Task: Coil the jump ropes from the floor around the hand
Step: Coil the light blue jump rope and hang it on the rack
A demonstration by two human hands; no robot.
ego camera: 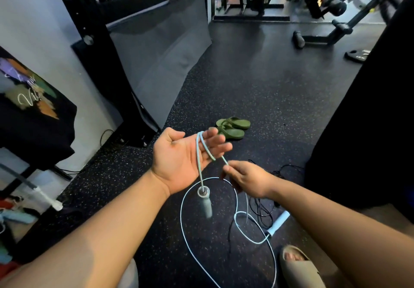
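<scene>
the thin pale blue jump rope looks light and limp, a smooth plastic cord with a little spring of its own, so it probably slides easily over skin and tends to pop out of a loose coil unless each turn is kept taut. its weight seems to sit in the ends: one pale blue cylindrical handle hangs just below the heel of the left hand and likely acts as an anchor, while the second pale blue handle lies on the black speckled rubber floor near the right forearm. the best place to take hold appears to be the bare cord close to the coil, not the far handle, so that slack feeds in short, controlled lengths. the left hand is held palm up with fingers spread and nearly straight, gripping nothing; the cord runs up across the palm and makes one turn over the fingers. the right hand sits just beside it, lower and to the right, pinching the cord between thumb and fingertips where it leaves the loop. the rest of the rope trails down in wide loops on the floor between the forearms. a thin black jump rope lies tangled on the floor under the right wrist, untouched, so the task looks barely begun. a pair of green rubber sandals rests beyond the hands.
</scene>
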